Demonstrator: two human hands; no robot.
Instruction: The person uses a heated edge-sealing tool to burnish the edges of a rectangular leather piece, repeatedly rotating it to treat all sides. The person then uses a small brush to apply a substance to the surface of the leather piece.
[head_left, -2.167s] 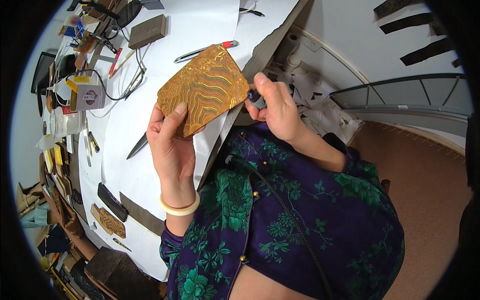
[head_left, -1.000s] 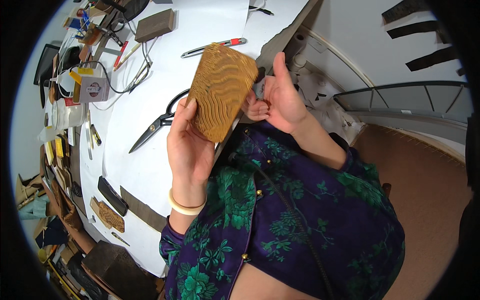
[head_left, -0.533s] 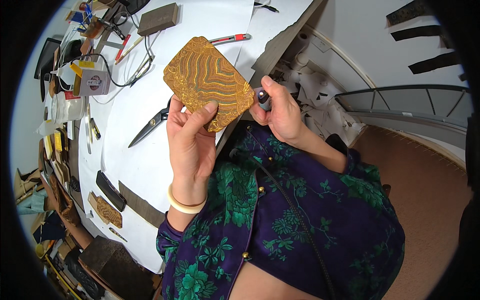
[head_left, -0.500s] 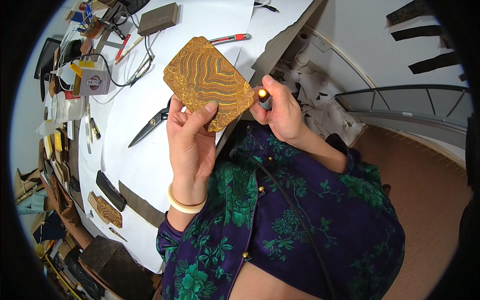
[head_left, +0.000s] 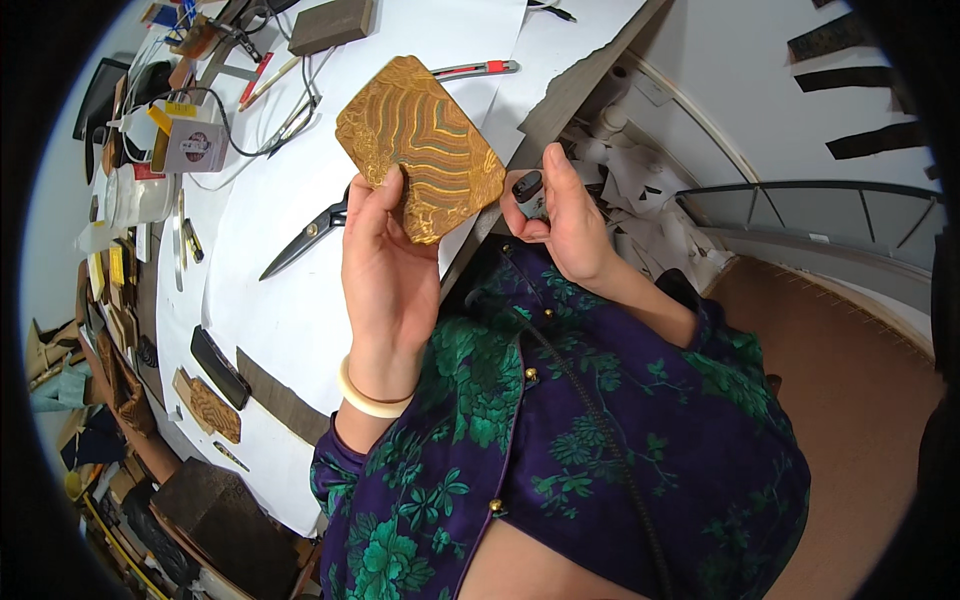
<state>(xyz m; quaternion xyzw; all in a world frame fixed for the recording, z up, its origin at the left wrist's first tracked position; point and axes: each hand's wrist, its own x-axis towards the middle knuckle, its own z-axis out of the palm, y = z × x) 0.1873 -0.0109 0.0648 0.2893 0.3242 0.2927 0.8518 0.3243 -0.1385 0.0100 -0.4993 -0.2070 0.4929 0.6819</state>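
My left hand (head_left: pixel 385 265) is closed on a flat gold piece (head_left: pixel 430 140) with a wavy brocade pattern and notched corners. Its thumb lies on top, while the other fingers are hidden underneath. A small lighter (head_left: pixel 528 195) rests in my right hand (head_left: pixel 575 225), beside the piece's right corner. The right thumb points up off the lighter's top, and no flame shows there. Behind the left wrist, black-handled scissors (head_left: pixel 312 233) lie on the white paper, their handles partly covered by my hand.
A red and grey utility knife (head_left: pixel 480 69) lies beyond the gold piece. A dark block (head_left: pixel 330 25) sits at the far edge. On the left are cables, a white box (head_left: pixel 190 147), a black bar (head_left: pixel 220 367) and a patterned offcut (head_left: pixel 212 408).
The flame at the lighter has gone out, and my right thumb has lifted and straightened. The gold piece in my left hand has shifted slightly upward.
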